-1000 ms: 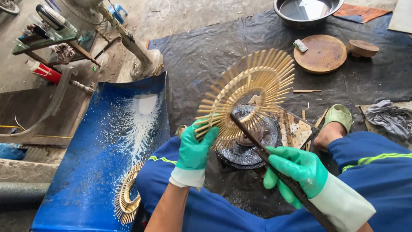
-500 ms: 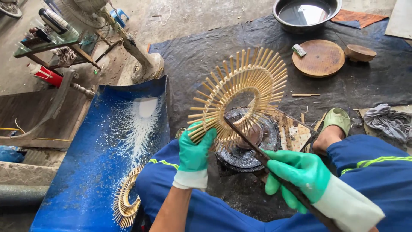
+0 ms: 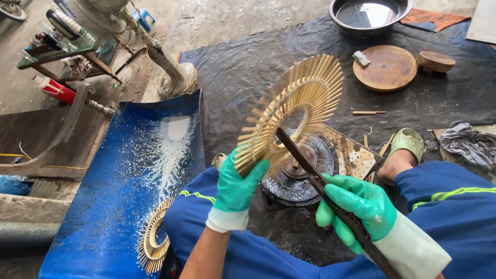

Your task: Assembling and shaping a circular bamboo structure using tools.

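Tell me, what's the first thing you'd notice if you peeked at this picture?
Probably the sunburst ring of bamboo sticks held up in the middle by the left hand in a bright green glove. The right hand, gloved too, pokes a dark blade through the ring's opening. On the left lies a big blue sheet splashed with white, with a second stick ring at its lower edge.

Dark disc stand (image 3: 299, 170) and knees crowd the near ground, open black tarp (image 3: 248, 67) beyond – blue sheet (image 3: 129, 170) flanks left

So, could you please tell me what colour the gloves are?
Green, with white cuffs: left hand, right hand, head view.
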